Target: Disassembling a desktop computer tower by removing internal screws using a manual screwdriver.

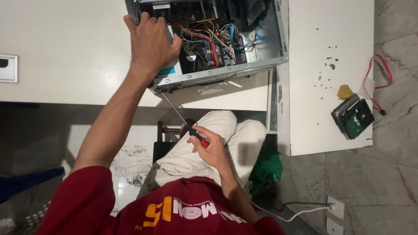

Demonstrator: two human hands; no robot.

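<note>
An open desktop computer case (261, 65) lies on a white desk (65, 52), its inside full of coloured cables (209, 39) and a circuit board. My left hand (150, 41) presses down on the case's near left corner, over a metal drive cage. My right hand (209, 146) grips a screwdriver (176, 113) with a black and red handle, held over my lap. Its thin shaft points up toward the case's front edge, the tip close under my left hand.
A hard drive (352, 117) lies near the corner of a white side panel (331, 65), next to a yellow scrap and a red cable (383, 74). Small screws dot that panel. A wall socket (335, 208) with a white cord sits at floor level.
</note>
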